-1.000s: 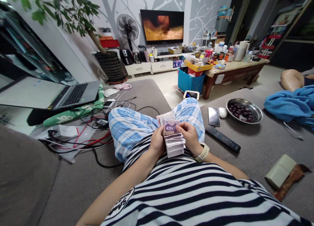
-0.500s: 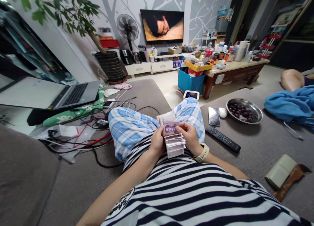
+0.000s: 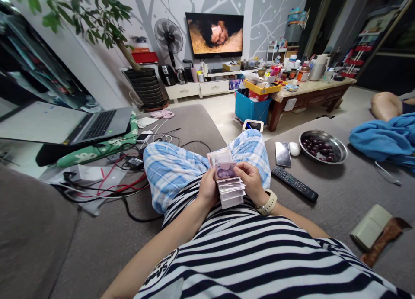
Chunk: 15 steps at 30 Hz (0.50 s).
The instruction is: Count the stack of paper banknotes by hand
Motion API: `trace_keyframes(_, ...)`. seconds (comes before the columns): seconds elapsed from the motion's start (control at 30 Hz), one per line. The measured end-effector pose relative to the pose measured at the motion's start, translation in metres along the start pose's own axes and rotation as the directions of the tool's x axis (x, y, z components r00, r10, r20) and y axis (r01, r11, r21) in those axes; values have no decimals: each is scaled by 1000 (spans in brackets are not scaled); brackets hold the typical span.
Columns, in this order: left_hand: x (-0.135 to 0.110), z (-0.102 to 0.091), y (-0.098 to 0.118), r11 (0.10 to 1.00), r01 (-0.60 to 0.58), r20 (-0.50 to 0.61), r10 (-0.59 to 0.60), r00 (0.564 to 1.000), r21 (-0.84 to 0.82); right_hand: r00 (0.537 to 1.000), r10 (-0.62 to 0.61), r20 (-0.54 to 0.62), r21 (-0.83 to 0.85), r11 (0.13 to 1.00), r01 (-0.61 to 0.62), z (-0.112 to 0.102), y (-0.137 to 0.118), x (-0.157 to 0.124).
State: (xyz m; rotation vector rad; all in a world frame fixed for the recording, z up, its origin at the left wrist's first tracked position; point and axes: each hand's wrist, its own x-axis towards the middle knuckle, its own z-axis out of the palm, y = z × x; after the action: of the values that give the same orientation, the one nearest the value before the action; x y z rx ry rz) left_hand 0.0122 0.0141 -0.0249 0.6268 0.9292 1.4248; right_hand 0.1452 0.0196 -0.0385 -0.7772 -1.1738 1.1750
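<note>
Both of my hands hold a fanned stack of banknotes (image 3: 229, 188) over my lap, above my blue checked trousers. My left hand (image 3: 207, 187) grips the stack's left side, fingers curled under it. My right hand (image 3: 250, 179), with a pale watch on the wrist, pinches the top purple note (image 3: 223, 172) at its right edge. More notes (image 3: 220, 155) lie on my knee just beyond the stack.
On the grey sofa to my right lie a black remote (image 3: 294, 183), a phone (image 3: 282, 153), a white mouse (image 3: 294, 148), a steel bowl of dark fruit (image 3: 323, 146), a blue cloth (image 3: 382, 139) and a wallet (image 3: 371, 225). A laptop (image 3: 97, 126) and tangled cables (image 3: 123, 178) sit left. Another person's knee (image 3: 385, 105) shows far right.
My hands and the stack stay almost in place; the top purple note has shifted slightly under my right thumb. The television picture has changed.
</note>
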Motion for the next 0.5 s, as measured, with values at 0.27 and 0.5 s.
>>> trace_keyframes(0.27,1,0,0,1000,-9,-29,10,1000,28,1000,9,-8,-9,1000,-9,1,1,0)
trace_keyframes(0.5,-2,2,3,999,-15,-19,16,1000,37,1000,11,-4,23,1000,-11,0,3,0)
